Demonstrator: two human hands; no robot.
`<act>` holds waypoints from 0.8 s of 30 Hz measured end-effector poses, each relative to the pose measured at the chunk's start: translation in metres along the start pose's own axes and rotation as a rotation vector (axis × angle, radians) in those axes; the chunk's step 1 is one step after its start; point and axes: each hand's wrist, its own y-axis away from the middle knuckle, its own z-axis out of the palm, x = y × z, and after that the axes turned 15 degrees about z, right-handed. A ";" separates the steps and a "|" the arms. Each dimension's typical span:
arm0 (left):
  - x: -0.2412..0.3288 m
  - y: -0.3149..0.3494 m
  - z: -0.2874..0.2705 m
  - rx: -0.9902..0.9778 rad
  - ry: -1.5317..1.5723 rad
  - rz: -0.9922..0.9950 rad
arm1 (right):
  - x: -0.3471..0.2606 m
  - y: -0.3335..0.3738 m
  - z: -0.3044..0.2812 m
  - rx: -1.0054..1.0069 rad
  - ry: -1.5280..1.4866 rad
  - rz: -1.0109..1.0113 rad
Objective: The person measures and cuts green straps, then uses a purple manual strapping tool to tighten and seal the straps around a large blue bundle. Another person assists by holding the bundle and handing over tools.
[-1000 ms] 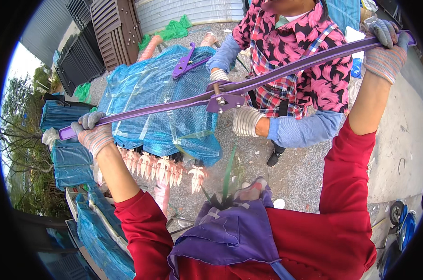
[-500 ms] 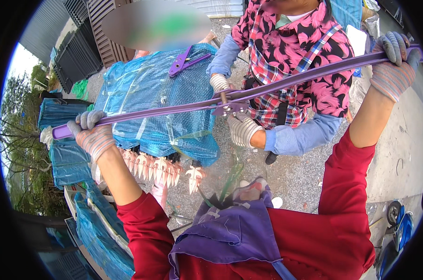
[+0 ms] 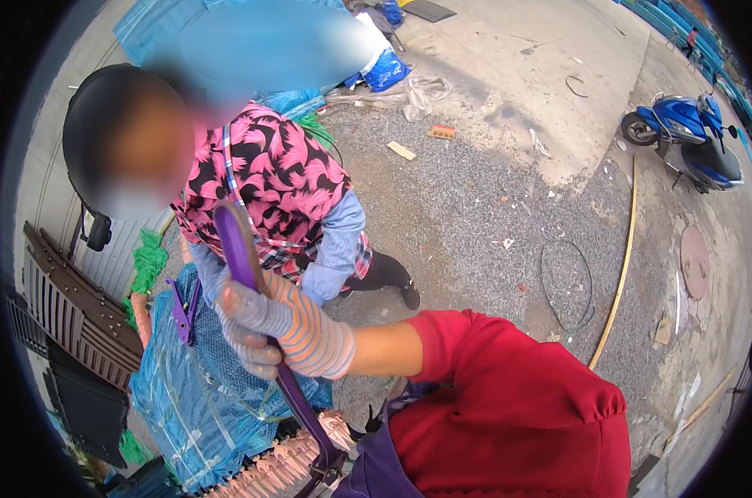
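Note:
My right hand (image 3: 289, 328), in a striped glove with grey palm and fingers, is closed around a long purple metal bar (image 3: 238, 245). One rounded end of the bar rises past the hand, and the rest slants down to a bolted joint (image 3: 329, 462) near the lower edge. My left hand is out of view. A co-worker in a pink and black patterned top (image 3: 268, 166) bends close behind the bar's raised end; that person's hands are hidden.
Blue bubble wrap (image 3: 172, 398) covers a stack with pink pointed pieces (image 3: 280, 469) along its edge. On it lies a smaller purple jointed part (image 3: 183, 314). A long yellowish strip (image 3: 620, 274) lies on gravel; a blue scooter (image 3: 691, 133) stands at far right.
My view has swung to the right. The bar, earlier stretched level between both my hands with the co-worker's hands at its middle joint, now slants downward. My left hand has left the view.

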 end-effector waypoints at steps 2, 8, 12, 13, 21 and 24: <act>-0.017 0.030 0.023 0.012 -0.106 -0.163 | 0.038 0.016 0.010 -0.066 0.110 0.067; -0.049 0.108 0.053 -0.071 -0.274 -0.464 | 0.128 0.066 0.028 -0.021 0.797 -0.069; -0.047 0.172 0.021 -0.057 -0.245 -0.523 | 0.150 0.122 0.032 -0.014 0.916 -0.057; -0.048 0.184 0.025 -0.076 -0.240 -0.508 | 0.152 0.137 0.028 0.004 0.998 -0.062; -0.005 0.277 0.021 -0.205 -0.282 -0.427 | 0.192 0.235 0.007 -0.077 1.020 -0.180; -0.002 0.288 0.030 -0.340 -0.281 -0.381 | 0.199 0.268 0.009 0.048 0.949 -0.138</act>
